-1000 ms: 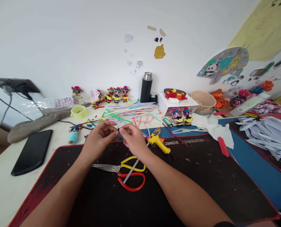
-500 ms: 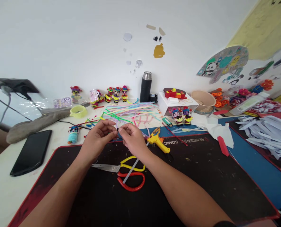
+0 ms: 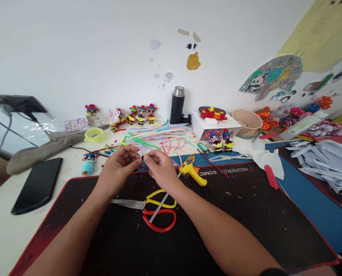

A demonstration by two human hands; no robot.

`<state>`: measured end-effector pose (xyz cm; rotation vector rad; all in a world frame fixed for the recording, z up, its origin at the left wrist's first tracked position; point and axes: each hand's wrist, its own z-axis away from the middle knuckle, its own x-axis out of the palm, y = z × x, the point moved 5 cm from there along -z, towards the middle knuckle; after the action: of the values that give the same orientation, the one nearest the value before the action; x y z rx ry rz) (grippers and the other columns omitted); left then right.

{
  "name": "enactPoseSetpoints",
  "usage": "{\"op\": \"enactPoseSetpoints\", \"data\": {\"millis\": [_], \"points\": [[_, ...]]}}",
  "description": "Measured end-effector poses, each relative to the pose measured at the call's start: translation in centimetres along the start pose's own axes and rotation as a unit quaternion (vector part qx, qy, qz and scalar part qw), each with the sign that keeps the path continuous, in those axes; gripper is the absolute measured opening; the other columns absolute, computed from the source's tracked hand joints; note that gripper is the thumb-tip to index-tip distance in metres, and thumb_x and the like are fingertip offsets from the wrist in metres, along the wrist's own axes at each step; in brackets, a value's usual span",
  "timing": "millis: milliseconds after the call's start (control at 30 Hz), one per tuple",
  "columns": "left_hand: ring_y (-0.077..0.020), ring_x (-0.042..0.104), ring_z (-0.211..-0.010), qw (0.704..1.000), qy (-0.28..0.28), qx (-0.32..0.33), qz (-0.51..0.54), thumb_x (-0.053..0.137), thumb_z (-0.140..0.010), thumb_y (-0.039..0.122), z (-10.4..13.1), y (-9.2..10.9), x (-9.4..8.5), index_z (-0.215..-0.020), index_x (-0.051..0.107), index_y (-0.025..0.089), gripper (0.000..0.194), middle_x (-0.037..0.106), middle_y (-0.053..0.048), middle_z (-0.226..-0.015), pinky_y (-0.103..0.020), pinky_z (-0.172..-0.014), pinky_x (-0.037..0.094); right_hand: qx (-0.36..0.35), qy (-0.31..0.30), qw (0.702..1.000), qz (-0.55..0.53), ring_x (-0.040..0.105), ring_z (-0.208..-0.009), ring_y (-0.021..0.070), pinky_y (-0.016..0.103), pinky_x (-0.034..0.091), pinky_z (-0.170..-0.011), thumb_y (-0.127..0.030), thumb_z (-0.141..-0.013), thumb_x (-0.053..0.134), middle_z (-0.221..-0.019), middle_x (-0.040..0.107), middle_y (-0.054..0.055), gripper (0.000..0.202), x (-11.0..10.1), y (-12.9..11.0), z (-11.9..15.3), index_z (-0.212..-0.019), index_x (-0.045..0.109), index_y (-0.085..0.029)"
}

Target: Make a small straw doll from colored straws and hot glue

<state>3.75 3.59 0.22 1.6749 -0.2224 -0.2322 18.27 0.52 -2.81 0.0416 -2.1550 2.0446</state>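
Note:
My left hand (image 3: 121,164) and my right hand (image 3: 160,168) meet fingertip to fingertip above the far edge of the black mat (image 3: 234,226). Pinched between them is a small black piece (image 3: 142,157), mostly hidden by the fingers and too small to name. Below the hands lie scissors (image 3: 139,204) with one yellow and one red handle loop. A yellow glue gun (image 3: 193,172) rests just right of my right hand, its pale glue stick (image 3: 159,208) reaching across the scissors' handles.
Behind the hands spreads a pile of coloured pipe cleaners (image 3: 159,134). Several small figures (image 3: 142,114) stand by the wall near a black thermos (image 3: 177,107). At left are a phone (image 3: 38,186) and yellow tape (image 3: 95,135); at right, a white box (image 3: 198,129) and paper strips (image 3: 326,161).
Hardly anything differs. Both hands keep their pinch on the small black piece, and the view has shifted very slightly.

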Motion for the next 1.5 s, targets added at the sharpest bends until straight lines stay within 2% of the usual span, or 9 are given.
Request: {"op": "enactPoseSetpoints", "data": {"millis": [333, 900, 1200, 1500], "points": [[-0.0208, 0.068, -0.087, 1.0, -0.011, -0.008, -0.007, 0.087, -0.074, 0.035, 0.13, 0.24, 0.17, -0.106, 0.067, 0.022, 0.04, 0.07, -0.002, -0.088, -0.034, -0.081, 0.056, -0.002, 0.003, 1.0, -0.002, 0.042, -0.046, 0.0103, 0.023, 0.033, -0.044, -0.044, -0.089, 0.068, -0.059, 0.05, -0.007, 0.024, -0.19, -0.28, -0.06, -0.084, 0.061, -0.022], [-0.0174, 0.065, -0.08, 0.999, -0.023, -0.02, 0.013, 0.086, -0.076, 0.031, 0.16, -0.04, 0.24, -0.106, 0.067, 0.022, 0.037, 0.069, 0.001, -0.082, -0.03, -0.075, 0.053, -0.01, 0.003, 1.0, 0.028, 0.043, -0.047, 0.0104, 0.023, 0.034, -0.045, -0.044, -0.091, 0.066, -0.059, 0.05, -0.007, 0.023, -0.2, -0.13, -0.02, -0.086, 0.062, -0.022], [-0.0184, 0.067, -0.074, 1.0, -0.005, -0.014, 0.01, 0.085, -0.075, 0.034, 0.07, 0.21, 0.07, -0.107, 0.066, 0.022, 0.039, 0.069, 0.001, -0.08, -0.032, -0.074, 0.054, 0.0, -0.004, 1.0, -0.022, 0.041, -0.045, 0.0096, 0.023, 0.032, -0.043, -0.047, -0.09, 0.07, -0.057, 0.048, -0.007, 0.026, -0.21, 0.03, -0.14, -0.086, 0.062, -0.022], [-0.0171, 0.066, -0.074, 1.0, 0.007, 0.0, 0.023, 0.087, -0.076, 0.033, 0.09, 0.22, -0.04, -0.11, 0.067, 0.02, 0.041, 0.07, 0.0, -0.082, -0.031, -0.074, 0.053, 0.01, -0.01, 0.999, -0.028, 0.041, -0.043, 0.0089, 0.023, 0.033, -0.042, -0.048, -0.09, 0.071, -0.058, 0.049, -0.007, 0.028, -0.03, 0.06, -0.09, -0.087, 0.062, -0.022]]}}
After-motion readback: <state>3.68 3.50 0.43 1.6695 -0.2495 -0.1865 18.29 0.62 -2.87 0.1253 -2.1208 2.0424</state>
